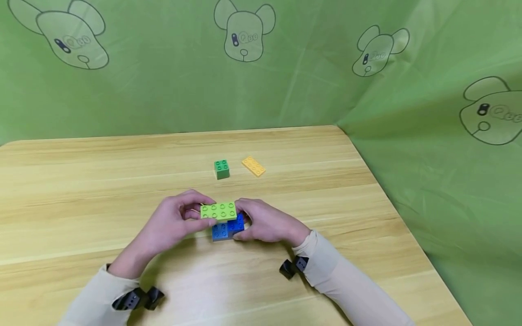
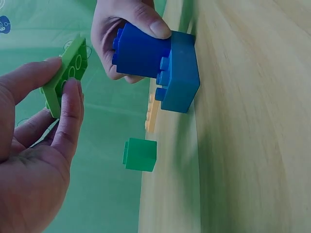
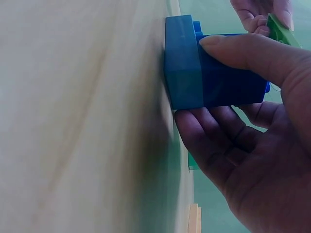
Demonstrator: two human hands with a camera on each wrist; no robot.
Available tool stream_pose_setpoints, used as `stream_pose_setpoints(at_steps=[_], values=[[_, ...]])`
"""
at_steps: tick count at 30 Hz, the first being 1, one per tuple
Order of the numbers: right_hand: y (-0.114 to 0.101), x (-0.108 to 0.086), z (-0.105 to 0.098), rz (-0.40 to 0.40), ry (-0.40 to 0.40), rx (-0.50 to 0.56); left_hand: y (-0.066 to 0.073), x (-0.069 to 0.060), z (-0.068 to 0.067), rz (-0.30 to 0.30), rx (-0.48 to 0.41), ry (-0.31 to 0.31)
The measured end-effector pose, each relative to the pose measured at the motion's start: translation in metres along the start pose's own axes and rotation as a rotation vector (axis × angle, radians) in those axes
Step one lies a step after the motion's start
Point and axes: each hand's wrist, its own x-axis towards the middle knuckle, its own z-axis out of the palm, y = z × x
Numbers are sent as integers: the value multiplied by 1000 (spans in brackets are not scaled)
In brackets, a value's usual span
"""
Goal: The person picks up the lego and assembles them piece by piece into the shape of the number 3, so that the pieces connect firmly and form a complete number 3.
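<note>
Now right fingers (image 3: 233, 51) pinch blue brick (image 3: 231, 85), left fingers (image 2: 71, 109) lime plate (image 1: 219, 211), underside (image 2: 75, 66) wrist-view only.

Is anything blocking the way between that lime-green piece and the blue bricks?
Nothing visible does: the left wrist view shows open space between the lime-green piece and the dark blue brick. The right hand, gripping that brick, looks close beside the path.
</note>
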Motion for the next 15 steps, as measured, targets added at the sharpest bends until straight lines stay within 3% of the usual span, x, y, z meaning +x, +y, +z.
stream_pose_setpoints(at_steps=[15], values=[[0,0,0,-11,8,-15,-3,2,6,-5,-7,-6]])
